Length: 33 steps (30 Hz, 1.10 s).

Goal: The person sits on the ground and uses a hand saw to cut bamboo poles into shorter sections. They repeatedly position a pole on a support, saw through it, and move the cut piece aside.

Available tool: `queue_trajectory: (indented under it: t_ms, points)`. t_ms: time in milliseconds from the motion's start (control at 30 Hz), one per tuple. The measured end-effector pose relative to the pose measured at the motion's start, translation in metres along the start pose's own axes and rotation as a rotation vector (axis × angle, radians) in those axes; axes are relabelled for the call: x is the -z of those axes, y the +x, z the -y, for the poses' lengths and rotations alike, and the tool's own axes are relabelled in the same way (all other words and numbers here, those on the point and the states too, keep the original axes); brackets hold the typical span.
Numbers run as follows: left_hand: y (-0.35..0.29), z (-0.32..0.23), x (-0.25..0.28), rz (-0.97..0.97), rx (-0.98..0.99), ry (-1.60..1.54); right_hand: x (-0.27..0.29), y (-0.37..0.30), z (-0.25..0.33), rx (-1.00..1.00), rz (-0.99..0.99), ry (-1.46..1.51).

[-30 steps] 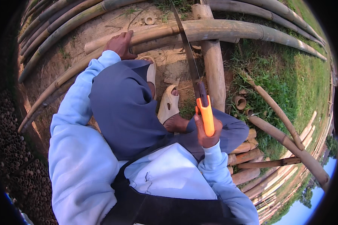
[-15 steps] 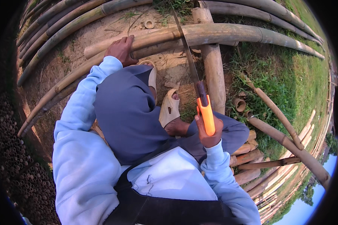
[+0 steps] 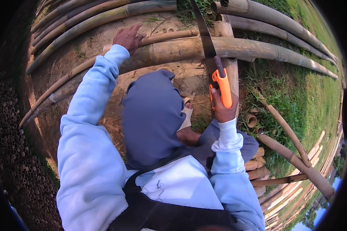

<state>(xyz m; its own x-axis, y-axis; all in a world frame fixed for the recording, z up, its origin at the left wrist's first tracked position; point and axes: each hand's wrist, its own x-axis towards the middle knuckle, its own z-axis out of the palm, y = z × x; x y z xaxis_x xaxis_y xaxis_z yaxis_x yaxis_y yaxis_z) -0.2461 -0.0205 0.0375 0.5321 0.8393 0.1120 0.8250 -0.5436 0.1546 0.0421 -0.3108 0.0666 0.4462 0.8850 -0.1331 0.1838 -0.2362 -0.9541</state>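
My right hand (image 3: 224, 109) is closed around the orange handle (image 3: 224, 90) of a handsaw. The dark saw blade (image 3: 206, 42) points away from me and passes across a thick bamboo pole (image 3: 177, 50). My left hand (image 3: 128, 39) rests, fingers stretched out, on a thinner bamboo pole (image 3: 162, 37) that lies along the far side of the thick one. The thin pole's right end stops just left of the blade. Beneath the thick pole, close to the blade, runs a bamboo crosspiece (image 3: 224, 29). Whether the blade has cut into the thick pole I cannot tell.
Long bamboo poles (image 3: 85, 23) lie at the far left, and more poles (image 3: 281, 19) at the far right. Cut bamboo pieces (image 3: 254, 163) are piled by my right knee. Leaning poles (image 3: 293, 146) cross on the grass. Many bamboo ends (image 3: 15, 127) are stacked at the left.
My left hand has loosened from its grip and moved right with its fingers extended. The thin pole now lies on the thick pole's far side. My right hand and the saw have moved farther away.
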Motion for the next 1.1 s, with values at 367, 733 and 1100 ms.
queue_trajectory:
  t_ms: [367, 733, 1100]
  points:
    - [-0.062, -0.004, 0.003, 0.206, -0.101, 0.101, -0.002, -0.006, -0.001, 0.068, 0.006, -0.016]
    - [-0.06, -0.01, 0.004, 0.229, -0.019, 0.103, 0.026, -0.104, 0.04, 0.135, -0.009, -0.164]
    - [-0.058, -0.01, 0.005, 0.233, -0.016, 0.077, 0.007, -0.03, -0.017, -0.02, 0.032, -0.095]
